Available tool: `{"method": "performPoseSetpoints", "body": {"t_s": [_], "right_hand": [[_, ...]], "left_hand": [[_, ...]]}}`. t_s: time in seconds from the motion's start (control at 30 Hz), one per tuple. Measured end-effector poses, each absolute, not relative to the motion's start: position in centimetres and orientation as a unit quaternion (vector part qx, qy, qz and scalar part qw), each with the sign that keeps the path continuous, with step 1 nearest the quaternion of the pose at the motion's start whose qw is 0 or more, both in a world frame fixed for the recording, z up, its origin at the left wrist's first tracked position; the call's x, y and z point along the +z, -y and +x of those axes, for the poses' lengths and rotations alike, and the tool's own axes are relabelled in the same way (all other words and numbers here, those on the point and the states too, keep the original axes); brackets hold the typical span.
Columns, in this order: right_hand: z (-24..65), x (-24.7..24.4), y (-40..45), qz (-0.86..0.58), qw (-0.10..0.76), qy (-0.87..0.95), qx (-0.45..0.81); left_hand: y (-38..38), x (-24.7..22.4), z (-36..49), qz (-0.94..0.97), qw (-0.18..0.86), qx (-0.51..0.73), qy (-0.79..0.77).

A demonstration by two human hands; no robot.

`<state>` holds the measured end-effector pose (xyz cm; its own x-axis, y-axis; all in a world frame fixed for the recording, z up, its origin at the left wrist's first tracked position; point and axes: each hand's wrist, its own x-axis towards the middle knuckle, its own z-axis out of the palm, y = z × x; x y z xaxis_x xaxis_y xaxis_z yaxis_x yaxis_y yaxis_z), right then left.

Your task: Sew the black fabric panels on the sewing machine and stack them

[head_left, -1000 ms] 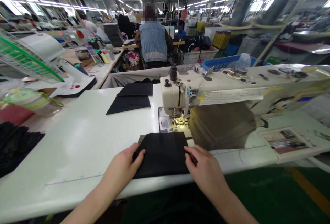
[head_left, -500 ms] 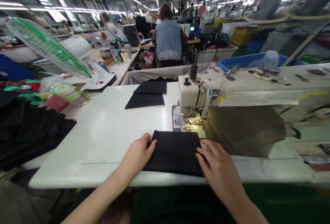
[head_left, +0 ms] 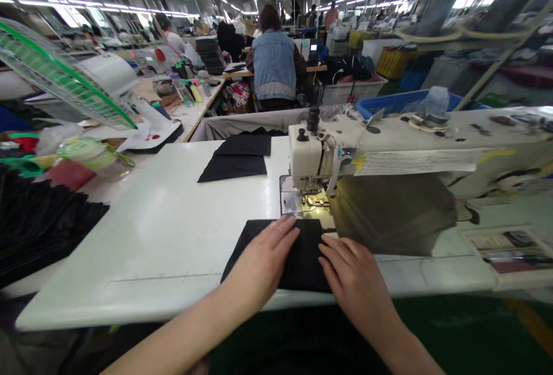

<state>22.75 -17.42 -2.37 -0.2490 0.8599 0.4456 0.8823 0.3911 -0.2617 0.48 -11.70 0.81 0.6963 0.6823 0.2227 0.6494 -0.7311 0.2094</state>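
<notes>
A folded black cloth piece point(head_left: 302, 260) lies on the white sewing table, just in front of the lit needle plate of the sewing machine point(head_left: 311, 159). My left hand point(head_left: 265, 260) rests flat on top of the cloth, fingers stretched toward the needle plate. At the cloth's right edge, my right hand point(head_left: 352, 265) touches it with its fingertips, fingers slightly bent and apart. Farther back on the table are more black cloth pieces point(head_left: 237, 156). A dark grey-brown stack of cloth point(head_left: 393, 211) sits under the machine's arm.
A heap of black cloth point(head_left: 47, 219) lies at the left, near a lidded jar point(head_left: 95, 159) and a green-white fan point(head_left: 64, 69). A blue bin point(head_left: 375, 104) stands behind the machine. Ahead, a person in a denim vest point(head_left: 274, 64) sits facing away.
My left hand has moved from the cloth's left edge to the right, onto its top, and its fingers have straightened. My right hand stays at the right edge. The whole view has shifted slightly.
</notes>
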Motion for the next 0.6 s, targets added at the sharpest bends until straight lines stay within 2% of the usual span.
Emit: {"method": "performPoseSetpoints", "body": {"t_s": [0.07, 0.33, 0.6], "right_hand": [[22.7, -2.4, 17.1, -0.552, 0.265, 0.790, -0.026], [22.4, -2.4, 14.4, -0.512, 0.263, 0.818, 0.009], [22.5, -2.6, 12.3, -0.500, 0.286, 0.816, 0.037]], "left_hand": [[11.9, 0.0, 1.9, 0.938, 0.096, 0.117, -0.313], [8.9, 0.7, 1.0, 0.936, 0.143, 0.057, -0.318], [6.5, 1.2, 0.3, 0.932, 0.168, 0.075, -0.314]]}}
